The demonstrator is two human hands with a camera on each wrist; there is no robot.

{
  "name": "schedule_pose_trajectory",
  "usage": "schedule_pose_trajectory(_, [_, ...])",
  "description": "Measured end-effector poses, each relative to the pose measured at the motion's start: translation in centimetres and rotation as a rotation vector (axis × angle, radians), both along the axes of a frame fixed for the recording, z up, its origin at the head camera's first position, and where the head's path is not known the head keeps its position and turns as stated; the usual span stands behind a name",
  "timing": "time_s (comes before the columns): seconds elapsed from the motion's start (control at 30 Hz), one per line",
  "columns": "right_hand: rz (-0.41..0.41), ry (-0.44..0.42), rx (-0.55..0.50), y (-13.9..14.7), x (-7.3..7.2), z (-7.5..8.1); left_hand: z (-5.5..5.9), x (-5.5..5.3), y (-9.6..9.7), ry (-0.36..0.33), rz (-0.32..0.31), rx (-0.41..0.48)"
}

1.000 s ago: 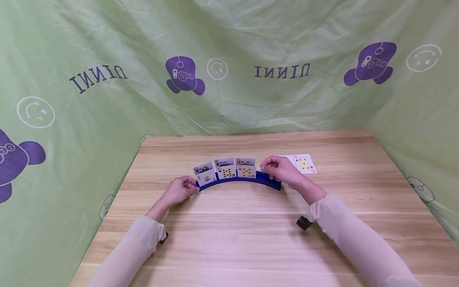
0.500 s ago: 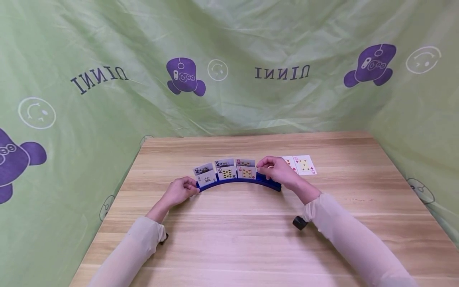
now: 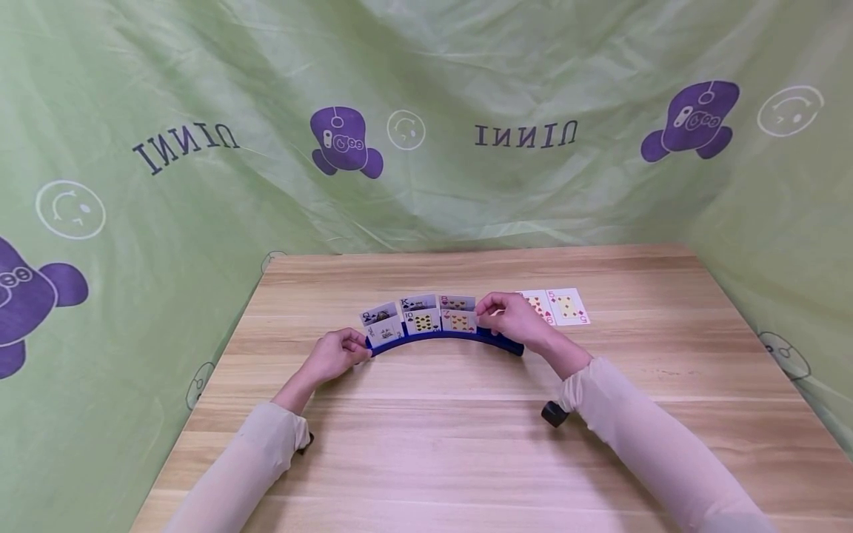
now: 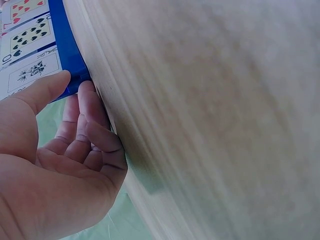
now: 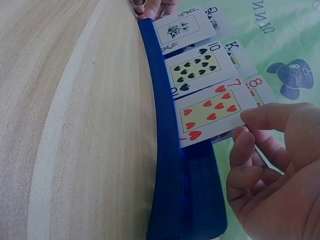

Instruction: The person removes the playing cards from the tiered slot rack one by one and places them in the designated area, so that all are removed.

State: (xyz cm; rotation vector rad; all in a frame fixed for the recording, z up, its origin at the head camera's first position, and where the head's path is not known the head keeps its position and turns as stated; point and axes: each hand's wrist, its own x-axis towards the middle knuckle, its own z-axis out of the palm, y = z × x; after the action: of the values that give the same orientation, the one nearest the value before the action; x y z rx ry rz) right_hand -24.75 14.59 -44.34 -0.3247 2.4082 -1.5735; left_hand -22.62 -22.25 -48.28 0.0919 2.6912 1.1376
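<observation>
A curved blue card holder [image 3: 441,334] stands on the table with two rows of upright playing cards. Its front row has a joker [image 5: 180,31], the ten of spades [image 5: 199,71] and the seven of hearts [image 5: 211,113]. Behind them rise a queen [image 5: 215,21], a king [image 5: 234,56] and the eight of hearts [image 5: 255,89]. My left hand [image 3: 333,354] pinches the holder's left end, thumb on top and index finger at its edge. With thumb and index finger, my right hand [image 3: 518,323] pinches the upper right corner of the seven of hearts.
Beyond my right hand, the five of diamonds [image 3: 568,306] lies face up beside another red card [image 3: 537,303], partly covered by the hand. A green printed cloth [image 3: 440,192] hangs behind the wooden table [image 3: 426,444]. A black device [image 3: 554,414] sits under my right wrist.
My right hand has shifted slightly left to the corner of the seven of hearts, uncovering more of the red card behind it. My left hand stays at the holder's end.
</observation>
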Motion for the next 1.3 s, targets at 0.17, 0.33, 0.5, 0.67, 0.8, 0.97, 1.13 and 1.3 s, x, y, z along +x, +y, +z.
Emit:
schedule_pose_trajectory(0.17, [0.004, 0.018, 0.014, -0.2, 0.0, 0.0, 0.0, 0.0, 0.0, -0.001, 0.002, 0.0])
schedule_pose_trajectory(0.33, [0.005, 0.042, 0.035, -0.3, 0.0, -0.1, 0.0, 0.1, -0.1, -0.005, 0.003, -0.002])
schedule_pose_trajectory(0.5, [-0.007, 0.05, 0.044, -0.1, 0.1, 0.0, 0.0, 0.1, 0.0, -0.008, 0.006, 0.003])
schedule_pose_trajectory(0.67, [-0.024, 0.069, 0.058, 0.2, 0.1, 0.2, 0.0, 0.0, -0.1, -0.004, 0.003, 0.005])
schedule_pose_trajectory(0.8, [-0.044, 0.077, 0.062, 0.4, 0.1, 0.4, 0.0, -0.1, -0.1, -0.003, 0.007, 0.001])
schedule_pose_trajectory(0.97, [-0.052, 0.073, 0.05, 0.7, 0.1, 0.5, -0.1, -0.2, -0.1, -0.014, 0.01, -0.002])
schedule_pose_trajectory(1.13, [-0.046, 0.057, 0.03, 1.1, 0.2, 0.7, 0.0, -0.1, -0.1, -0.02, 0.01, -0.009])
schedule_pose_trajectory(1.3, [-0.049, 0.037, 0.013, 1.6, 0.2, 0.9, 0.1, 0.0, 0.0, -0.018, 0.01, -0.012])
